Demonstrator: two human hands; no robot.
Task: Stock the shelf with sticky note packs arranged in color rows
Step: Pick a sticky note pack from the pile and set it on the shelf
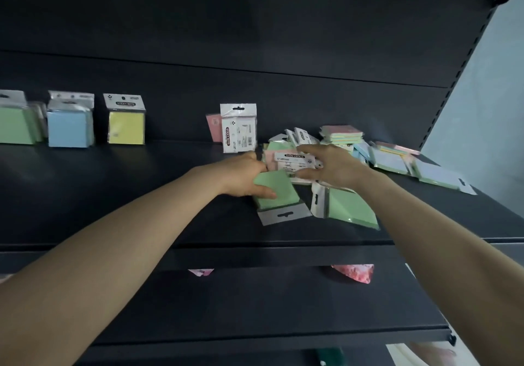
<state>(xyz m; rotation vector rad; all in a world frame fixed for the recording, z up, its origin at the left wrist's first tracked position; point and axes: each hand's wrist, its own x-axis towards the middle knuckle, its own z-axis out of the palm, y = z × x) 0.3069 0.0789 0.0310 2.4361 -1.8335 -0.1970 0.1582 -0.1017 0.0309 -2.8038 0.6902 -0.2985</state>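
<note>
Since green stock belongs with the far-left green row [15,127], the green pack [283,187] is best lifted clear of the loose pile [340,136], then stood upright, tab up. Location: on the shelf [113,195], right of centre, lying flat. Left hand [243,175]: arm extended forward, clasping this pack, thumb on top. Right hand [334,167]: fingers spread over a labelled pack [292,158]; whether it grasps cannot be told.
</note>
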